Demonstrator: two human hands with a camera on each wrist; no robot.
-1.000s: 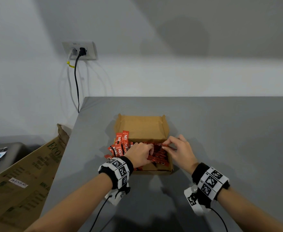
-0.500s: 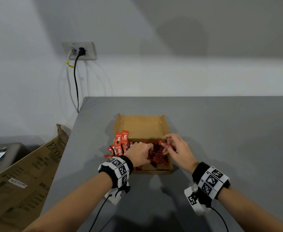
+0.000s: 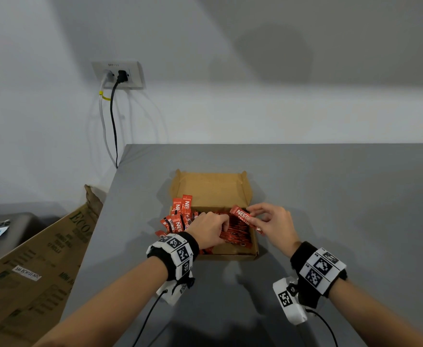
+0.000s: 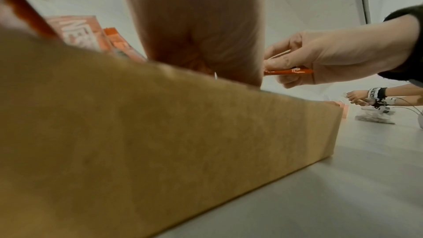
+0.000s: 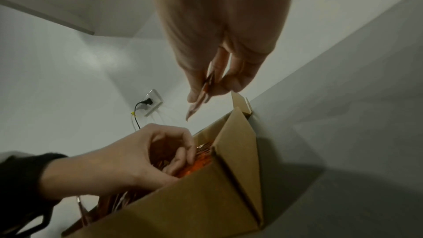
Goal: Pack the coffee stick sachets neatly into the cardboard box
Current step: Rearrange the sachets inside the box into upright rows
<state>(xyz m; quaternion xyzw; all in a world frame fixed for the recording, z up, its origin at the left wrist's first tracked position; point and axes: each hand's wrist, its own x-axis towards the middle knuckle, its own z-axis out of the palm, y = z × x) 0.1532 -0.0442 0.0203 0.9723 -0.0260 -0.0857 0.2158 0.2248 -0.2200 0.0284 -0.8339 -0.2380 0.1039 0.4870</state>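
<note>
Nearest the person, both wrists carry black bands with printed marker tags, and the forearms reach forward over the grey desk [image 3: 330, 196] toward its left edge. The left hand [image 3: 209, 230] sits low in the cardboard box [image 3: 230, 251], fingers curled down onto the packed coffee stick sachets [image 3: 235, 232] lying flat in the right part of the box; whether it pinches one or only presses them I cannot tell. Just beside it, the right hand [image 3: 271, 225] pinches a single red sachet [image 3: 246, 217] between thumb and fingertips and holds it clear above the row, slanting from the box middle toward the right wall. A second ago that hand lay flat among the sachets with nothing raised; half a second ago one stick was starting to come up, and now it is lifted free, so I judge that a badly seated stick is being taken out to be laid back straight, while the left hand has kept its place on the stack. On the left side of the box a cluster of upright sachets [image 3: 181, 209] stands loose and leaning, with a few spilling at the left wall, so the packing looks well short of neat. Beyond lies the open box lid [image 3: 210, 189], flat toward the wall, and further off a wall socket [image 3: 117, 75] with two cables.
</note>
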